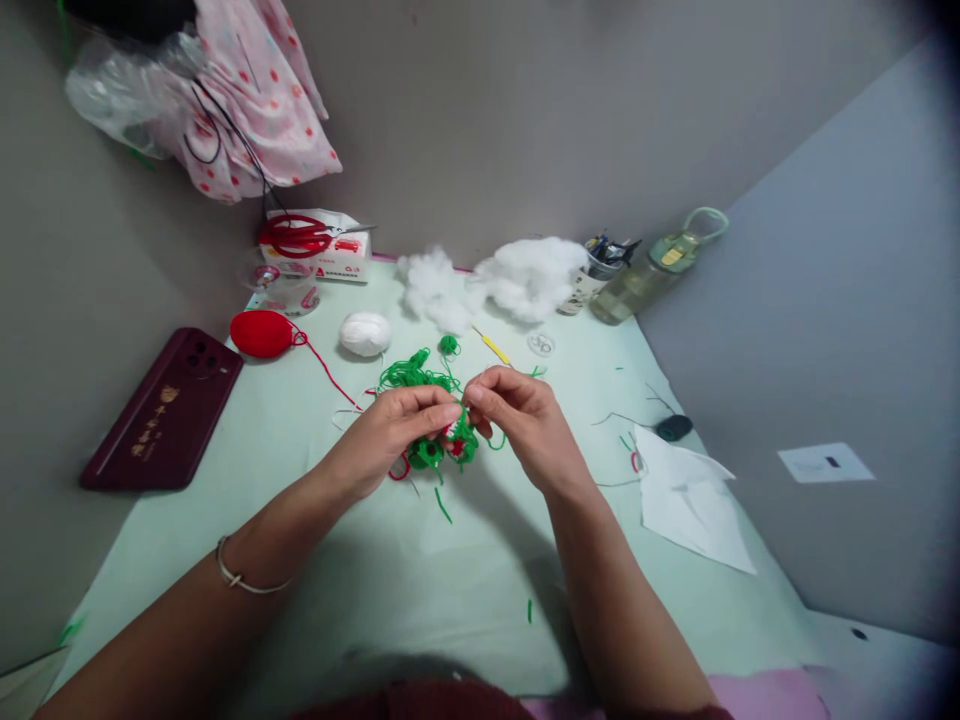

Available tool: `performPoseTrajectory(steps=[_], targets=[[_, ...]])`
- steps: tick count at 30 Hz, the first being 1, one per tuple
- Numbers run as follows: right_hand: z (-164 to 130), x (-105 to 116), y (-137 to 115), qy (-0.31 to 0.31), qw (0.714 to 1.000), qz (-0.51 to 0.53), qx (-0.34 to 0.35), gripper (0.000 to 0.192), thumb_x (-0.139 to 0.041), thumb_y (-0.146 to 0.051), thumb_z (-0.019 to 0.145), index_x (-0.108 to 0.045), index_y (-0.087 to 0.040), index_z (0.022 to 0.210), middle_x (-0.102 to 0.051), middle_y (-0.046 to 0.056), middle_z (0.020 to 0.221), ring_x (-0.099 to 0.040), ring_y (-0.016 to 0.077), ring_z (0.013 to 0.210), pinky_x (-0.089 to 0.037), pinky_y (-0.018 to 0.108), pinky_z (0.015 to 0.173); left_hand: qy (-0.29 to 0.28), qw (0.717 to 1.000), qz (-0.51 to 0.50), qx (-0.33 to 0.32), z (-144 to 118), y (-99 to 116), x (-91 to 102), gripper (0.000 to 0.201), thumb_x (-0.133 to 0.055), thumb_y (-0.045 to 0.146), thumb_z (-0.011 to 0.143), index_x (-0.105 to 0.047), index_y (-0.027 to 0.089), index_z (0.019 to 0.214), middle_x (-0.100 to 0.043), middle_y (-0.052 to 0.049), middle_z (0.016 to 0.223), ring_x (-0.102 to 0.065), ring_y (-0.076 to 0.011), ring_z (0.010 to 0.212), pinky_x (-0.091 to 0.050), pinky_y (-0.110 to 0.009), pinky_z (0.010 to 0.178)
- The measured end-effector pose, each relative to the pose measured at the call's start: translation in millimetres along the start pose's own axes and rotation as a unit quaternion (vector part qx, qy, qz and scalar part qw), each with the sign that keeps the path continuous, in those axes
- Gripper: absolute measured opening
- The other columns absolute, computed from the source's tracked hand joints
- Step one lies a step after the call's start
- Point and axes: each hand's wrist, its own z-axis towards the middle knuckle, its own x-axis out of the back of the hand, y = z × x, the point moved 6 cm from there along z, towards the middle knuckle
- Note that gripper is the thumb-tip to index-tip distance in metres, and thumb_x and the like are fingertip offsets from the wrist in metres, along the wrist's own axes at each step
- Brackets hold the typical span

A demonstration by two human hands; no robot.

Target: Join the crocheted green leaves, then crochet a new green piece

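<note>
My left hand [390, 430] grips a small crocheted piece [459, 442] in green, red and white between thumb and fingers. Close beside it, my right hand [525, 420] is pinched at the upper edge of the piece. What sits between its fingertips is too small to make out; a loop of green yarn [497, 442] hangs just below them. Behind my left hand lies a loose tangle of green yarn [409, 372]. A small green ball [449, 345] and a crochet hook [495, 348] with a yellow handle rest beyond my hands.
Left are a red yarn ball [261, 333], a white yarn ball [364, 333] and a dark red phone-shaped case [161, 410]. Behind are red-handled scissors [296, 236] and white stuffing [532, 278]. Right are a bottle [637, 285], white paper [694, 505] and black thread [673, 428].
</note>
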Motion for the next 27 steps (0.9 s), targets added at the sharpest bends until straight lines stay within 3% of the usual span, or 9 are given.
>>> performPoseTrajectory(steps=[2,6,8,13,18,21,23,27], targets=[[-5,1,7,0.007,1.0,0.022,-0.006,0.024,-0.076,-0.034,0.083,-0.067,-0.018,0.069,-0.055,-0.004,0.06,-0.045,0.0085,0.055,-0.036,0.025,0.055,-0.007,1.0,0.0,0.01,-4,-7,-4.0,0.029,-0.073,0.041,0.087,-0.066,0.017,0.073,-0.063,0.0,0.068,-0.055,-0.0125,0.062,-0.04,-0.025,0.06],[-11,24,25,0.145,0.984,0.104,-0.007,0.016,-0.072,-0.025,0.076,-0.066,-0.018,0.063,-0.054,-0.004,0.058,-0.04,0.0068,0.05,-0.031,0.023,0.049,-0.014,0.999,-0.026,0.042,-11,-28,-14.4,0.029,-0.074,0.041,0.087,-0.065,0.017,0.074,-0.064,0.0,0.07,-0.058,-0.0131,0.065,-0.042,-0.026,0.063],[-12,32,34,0.175,0.975,0.137,-0.026,0.019,-0.074,-0.027,0.073,-0.063,-0.018,0.061,-0.057,-0.003,0.062,-0.04,0.0062,0.051,-0.03,0.022,0.047,-0.02,0.997,-0.047,0.063,-14,-39,-19.0,0.03,-0.074,0.041,0.086,-0.064,0.016,0.074,-0.061,0.0,0.069,-0.06,-0.0134,0.065,-0.043,-0.026,0.064],[-15,33,49,0.146,0.975,0.152,-0.067,0.025,-0.079,-0.034,0.069,-0.061,-0.018,0.063,-0.06,-0.002,0.067,-0.043,0.0066,0.053,-0.032,0.021,0.047,-0.012,0.992,-0.083,0.099,-18,-55,-22.6,0.033,-0.075,0.042,0.085,-0.059,0.016,0.072,-0.05,0.003,0.065,-0.056,-0.0118,0.061,-0.042,-0.024,0.061],[-13,33,65,0.141,0.976,0.147,-0.077,0.03,-0.081,-0.039,0.066,-0.06,-0.018,0.064,-0.058,-0.002,0.064,-0.042,0.0061,0.051,-0.031,0.021,0.046,0.001,0.987,-0.111,0.115,-20,-63,-23.8,0.032,-0.078,0.04,0.082,-0.058,0.017,0.073,-0.041,0.006,0.062,-0.037,-0.0081,0.054,-0.033,-0.021,0.053],[-12,34,68,0.102,0.981,0.134,-0.094,0.033,-0.084,-0.042,0.066,-0.064,-0.017,0.067,-0.062,-0.001,0.067,-0.047,0.007,0.052,-0.036,0.022,0.048,0.011,0.987,-0.113,0.116,-22,-66,-19.9,0.031,-0.078,0.038,0.08,-0.057,0.017,0.071,-0.038,0.006,0.061,-0.031,-0.0082,0.054,-0.031,-0.021,0.052],[-13,37,65,0.085,0.989,0.087,-0.085,0.033,-0.083,-0.045,0.071,-0.067,-0.016,0.07,-0.064,0.0,0.068,-0.05,0.0082,0.055,-0.04,0.023,0.052,0.016,0.986,-0.114,0.122,-23,-69,-16.0,0.031,-0.078,0.038,0.08,-0.057,0.017,0.071,-0.037,0.006,0.061,-0.03,-0.0086,0.054,-0.032,-0.021,0.052],[-21,51,48,0.146,0.986,-0.083,0.007,0.026,-0.079,-0.043,0.08,-0.07,-0.019,0.08,-0.063,-0.002,0.072,-0.053,0.0099,0.06,-0.042,0.025,0.057,0.02,0.984,-0.119,0.128,-24,-73,-8.7,0.031,-0.078,0.038,0.08,-0.056,0.018,0.07,-0.037,0.006,0.063,-0.031,-0.0091,0.055,-0.036,-0.023,0.053]])
